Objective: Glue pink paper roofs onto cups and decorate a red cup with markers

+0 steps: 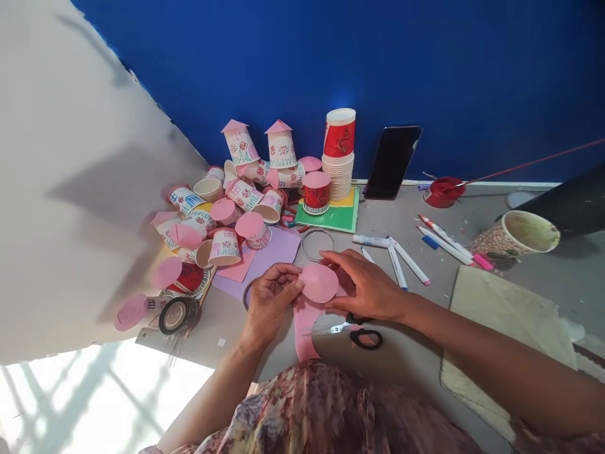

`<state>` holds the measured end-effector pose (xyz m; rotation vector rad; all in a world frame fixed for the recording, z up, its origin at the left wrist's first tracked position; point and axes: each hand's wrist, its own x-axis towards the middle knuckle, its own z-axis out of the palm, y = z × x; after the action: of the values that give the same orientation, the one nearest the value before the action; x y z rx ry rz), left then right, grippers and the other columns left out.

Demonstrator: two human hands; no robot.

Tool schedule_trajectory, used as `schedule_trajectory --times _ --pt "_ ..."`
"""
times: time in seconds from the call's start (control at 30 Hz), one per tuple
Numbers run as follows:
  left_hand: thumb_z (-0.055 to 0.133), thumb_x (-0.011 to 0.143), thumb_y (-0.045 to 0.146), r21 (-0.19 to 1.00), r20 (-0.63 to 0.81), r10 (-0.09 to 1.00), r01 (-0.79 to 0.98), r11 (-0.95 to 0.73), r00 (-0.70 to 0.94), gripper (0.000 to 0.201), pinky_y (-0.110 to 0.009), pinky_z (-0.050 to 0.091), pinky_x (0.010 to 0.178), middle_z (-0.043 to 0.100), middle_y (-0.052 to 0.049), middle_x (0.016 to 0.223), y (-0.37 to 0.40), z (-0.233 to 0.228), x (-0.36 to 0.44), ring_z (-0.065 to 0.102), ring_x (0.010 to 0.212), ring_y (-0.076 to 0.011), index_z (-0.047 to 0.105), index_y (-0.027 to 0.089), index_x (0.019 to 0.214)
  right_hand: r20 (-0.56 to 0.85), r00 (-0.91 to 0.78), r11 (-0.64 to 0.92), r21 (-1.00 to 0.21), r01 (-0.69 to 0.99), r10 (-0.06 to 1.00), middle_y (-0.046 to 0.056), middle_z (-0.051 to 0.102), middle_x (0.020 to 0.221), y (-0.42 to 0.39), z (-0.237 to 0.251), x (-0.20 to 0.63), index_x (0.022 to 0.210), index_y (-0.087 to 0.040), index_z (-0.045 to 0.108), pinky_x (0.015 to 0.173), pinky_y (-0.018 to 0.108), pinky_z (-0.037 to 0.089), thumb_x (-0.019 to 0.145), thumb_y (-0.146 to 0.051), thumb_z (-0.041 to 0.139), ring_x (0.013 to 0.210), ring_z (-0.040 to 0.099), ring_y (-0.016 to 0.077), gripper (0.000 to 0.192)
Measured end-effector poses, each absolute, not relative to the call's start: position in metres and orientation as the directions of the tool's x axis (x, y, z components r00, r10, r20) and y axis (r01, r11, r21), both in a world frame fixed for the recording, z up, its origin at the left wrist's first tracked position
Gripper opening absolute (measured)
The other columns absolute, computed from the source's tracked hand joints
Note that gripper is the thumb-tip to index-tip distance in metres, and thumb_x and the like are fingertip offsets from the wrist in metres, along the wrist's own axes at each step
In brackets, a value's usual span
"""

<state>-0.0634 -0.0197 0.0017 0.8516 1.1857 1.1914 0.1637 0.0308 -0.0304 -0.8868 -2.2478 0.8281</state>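
Seen from above: pink paper circle pinched between left hand and right hand over the table near scissors, best curled slowly with edges kept overlapped

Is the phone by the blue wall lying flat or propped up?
Propped up: the phone leans against the blue wall, its dark screen facing out.

Both hands, left hand and right hand, pinch a pink paper circle between their fingers above the grey surface, black-handled scissors just below, decorated paper cups piled beyond
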Motion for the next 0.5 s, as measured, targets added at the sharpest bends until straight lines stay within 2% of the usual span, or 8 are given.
schedule_trajectory --times 0.23,0.5 --pt "0.096 0.072 0.033 0.939 -0.236 0.972 -0.259 0.225 -0.013 0.033 -0.02 0.048 0.054 0.066 0.004 0.065 -0.0219 0.003 -0.0641 0.062 0.052 -0.0087 0.074 0.017 0.09 0.242 -0.613 0.564 -0.717 0.41 0.752 0.017 0.072 0.13 0.0311 -0.0293 0.159 0.15 -0.02 0.05 0.094 0.048 0.059 0.088 -0.044 0.084 0.118 0.068 0.0344 0.075" --pt "0.09 0.077 0.028 0.96 -0.238 0.971 -0.162 0.23 -0.031 0.023 -0.021 0.05 0.057 0.068 0.003 0.065 -0.021 0.0071 -0.0629 0.064 0.052 -0.0093 0.074 0.017 0.088 0.269 -0.621 0.595 -0.694 0.405 0.736 0.017 0.073 0.128 0.0316 -0.0293 0.1594 0.15 -0.021 0.051 0.093 0.048 0.061 0.087 -0.036 0.083 0.115 0.069 0.0331 0.072"
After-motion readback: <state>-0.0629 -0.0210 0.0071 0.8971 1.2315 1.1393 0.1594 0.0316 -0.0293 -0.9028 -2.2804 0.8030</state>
